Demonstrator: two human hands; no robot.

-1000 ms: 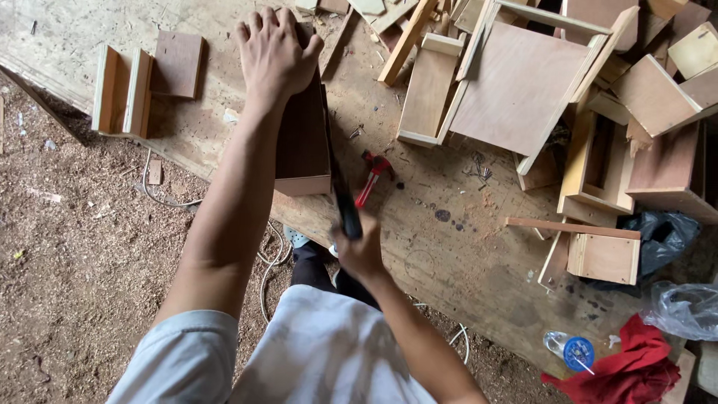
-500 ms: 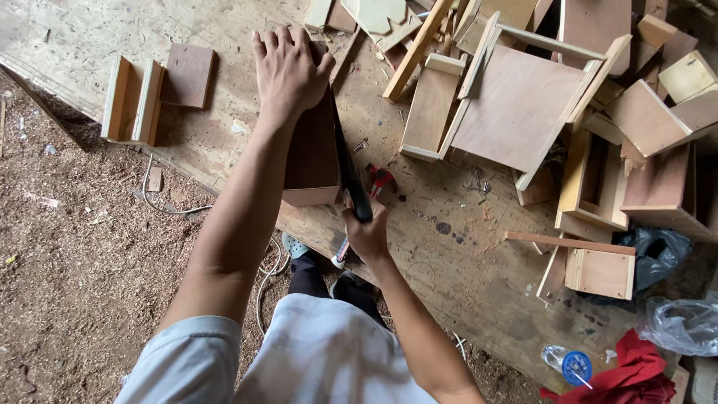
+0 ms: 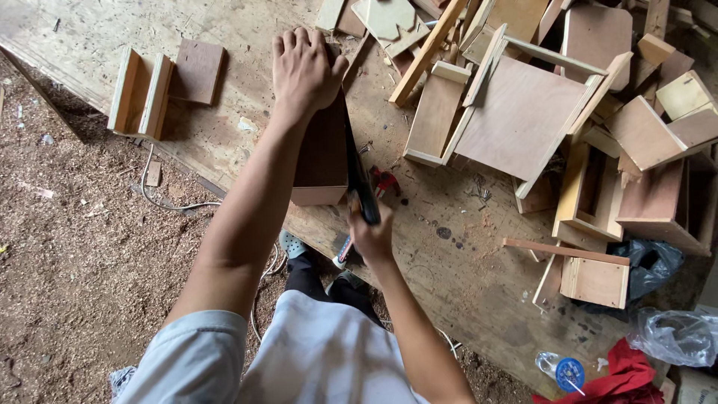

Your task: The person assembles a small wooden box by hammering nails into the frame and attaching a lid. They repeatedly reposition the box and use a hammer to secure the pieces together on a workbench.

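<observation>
The right hand [image 3: 372, 238] is wrapped tight around the black handle of a hand saw [image 3: 357, 176], whose dark narrow blade runs up toward twelve o'clock along the right edge of a wooden box [image 3: 321, 161]. The left hand [image 3: 303, 69] lies palm down on the far end of that box, fingers spread flat and pressing it against the workbench [image 3: 247, 45]. The box is a reddish-brown plywood piece with a paler end face turned toward the person, set near the bench's front edge at the centre of the view. Just beside the blade, at about three o'clock, lies a small red tool [image 3: 385, 180]. Farther off at two o'clock, a heap of plywood frames [image 3: 523, 112] crowds the bench; at ten o'clock stands a small open wooden frame [image 3: 140, 93].
</observation>
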